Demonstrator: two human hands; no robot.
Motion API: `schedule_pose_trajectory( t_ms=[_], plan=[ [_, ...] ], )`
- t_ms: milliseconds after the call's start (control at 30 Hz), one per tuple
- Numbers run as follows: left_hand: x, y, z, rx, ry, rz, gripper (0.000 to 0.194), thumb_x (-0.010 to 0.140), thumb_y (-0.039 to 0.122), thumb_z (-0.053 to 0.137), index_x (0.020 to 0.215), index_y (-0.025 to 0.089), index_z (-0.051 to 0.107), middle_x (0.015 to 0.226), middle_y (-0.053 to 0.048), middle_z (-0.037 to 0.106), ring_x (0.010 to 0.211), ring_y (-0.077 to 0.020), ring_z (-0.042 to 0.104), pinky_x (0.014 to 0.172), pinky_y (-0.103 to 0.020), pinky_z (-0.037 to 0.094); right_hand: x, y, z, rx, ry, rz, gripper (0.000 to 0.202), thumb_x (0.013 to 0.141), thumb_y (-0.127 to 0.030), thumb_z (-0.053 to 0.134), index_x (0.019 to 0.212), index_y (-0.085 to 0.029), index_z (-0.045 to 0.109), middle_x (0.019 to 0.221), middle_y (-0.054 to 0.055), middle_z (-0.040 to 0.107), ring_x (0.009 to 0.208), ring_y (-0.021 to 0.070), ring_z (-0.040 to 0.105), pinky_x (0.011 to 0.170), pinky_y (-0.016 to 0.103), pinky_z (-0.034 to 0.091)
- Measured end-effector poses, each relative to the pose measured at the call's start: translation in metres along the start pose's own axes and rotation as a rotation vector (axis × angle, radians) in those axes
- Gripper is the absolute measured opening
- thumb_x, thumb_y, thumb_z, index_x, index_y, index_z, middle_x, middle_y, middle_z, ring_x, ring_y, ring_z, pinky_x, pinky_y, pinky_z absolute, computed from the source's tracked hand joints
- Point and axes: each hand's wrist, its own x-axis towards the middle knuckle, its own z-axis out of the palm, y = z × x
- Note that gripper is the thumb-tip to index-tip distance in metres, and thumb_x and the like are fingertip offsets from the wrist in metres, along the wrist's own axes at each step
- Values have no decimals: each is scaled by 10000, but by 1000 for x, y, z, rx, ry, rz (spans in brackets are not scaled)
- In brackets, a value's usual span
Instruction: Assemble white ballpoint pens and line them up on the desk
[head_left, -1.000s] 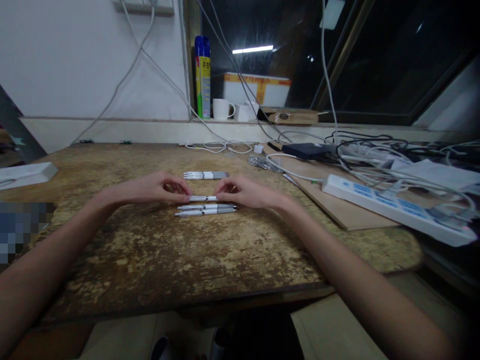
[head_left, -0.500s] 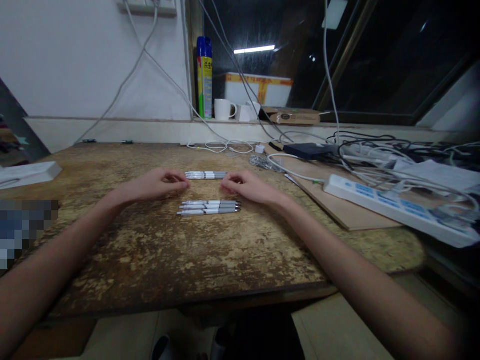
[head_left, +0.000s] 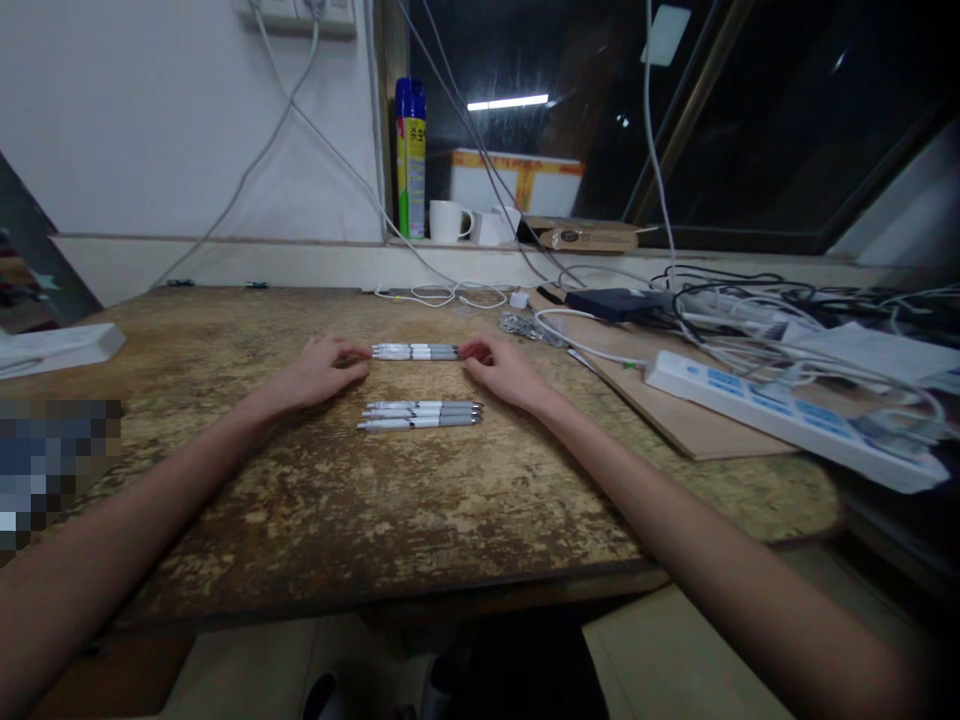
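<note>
On the worn wooden table, a far row of white-and-grey pens [head_left: 416,352] lies side by side between my two hands. My left hand [head_left: 330,372] is at the pens' left ends, its fingertips touching or nearly touching them, with the thumb apart below. At the right ends is my right hand [head_left: 501,370], fingers curved, fingertips against or very close to the tips, thumb held away. Neither hand wraps round a pen. Nearer to me lies a second group of similar pens [head_left: 420,414], its closest one slightly apart and a little askew.
On the right, a white power strip [head_left: 787,415] rests partly on a brown board [head_left: 675,420] near tangled cables. A clear plastic packet [head_left: 529,326] lies behind my right hand. A spray can [head_left: 410,160] and a white mug [head_left: 448,220] stand on the sill.
My right hand has shifted right, to the ends of the far pens. My left hand has drawn slightly left, uncovering more of their left ends. The nearer pens stay put.
</note>
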Motion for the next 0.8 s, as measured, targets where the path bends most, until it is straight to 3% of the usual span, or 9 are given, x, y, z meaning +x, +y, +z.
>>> schedule_pose_trajectory(
  t_ms=[300, 433, 567, 700, 800],
  plan=[
    [-6, 13, -1, 109, 17, 9, 398, 867, 491, 589, 1083, 197, 747, 1131, -127, 716, 1102, -322, 615, 975, -443, 473, -3, -4, -1, -99, -25, -60, 105, 884, -217, 703, 936, -147, 761, 921, 95, 745, 805, 194, 633, 756, 336, 474],
    [-9, 28, 2, 115, 64, 155, 415, 891, 481, 610, 1178, 194, 699, 1207, -116, 689, 1143, -308, 589, 1012, -431, 435, -2, -18, 0, 8, -45, -81, 135, 920, -235, 662, 917, -156, 771, 925, 88, 759, 771, 185, 634, 731, 330, 463],
    [-12, 45, 5, 53, 43, 251, 315, 981, 428, 539, 1153, 203, 676, 1092, -56, 721, 972, -242, 642, 883, -342, 461, -6, -34, 4, 93, -64, -88, 163, 948, -258, 630, 976, -145, 745, 964, 91, 750, 809, 180, 633, 752, 320, 463],
    [-13, 55, 3, 105, 88, 320, 306, 1022, 426, 506, 1111, 195, 686, 1061, -58, 706, 937, -230, 630, 851, -330, 451, -14, -43, 7, 14, -98, -193, 194, 986, -305, 591, 1092, -163, 668, 1014, 79, 718, 856, 182, 614, 775, 309, 440],
    [-14, 60, 0, 188, 138, 403, 331, 1050, 420, 460, 1112, 182, 681, 1129, -88, 678, 1029, -244, 603, 917, -350, 439, -17, -47, 6, -109, -134, -263, 176, 1040, -304, 504, 1028, -179, 628, 955, 70, 693, 860, 192, 594, 787, 310, 409]
  ],
)
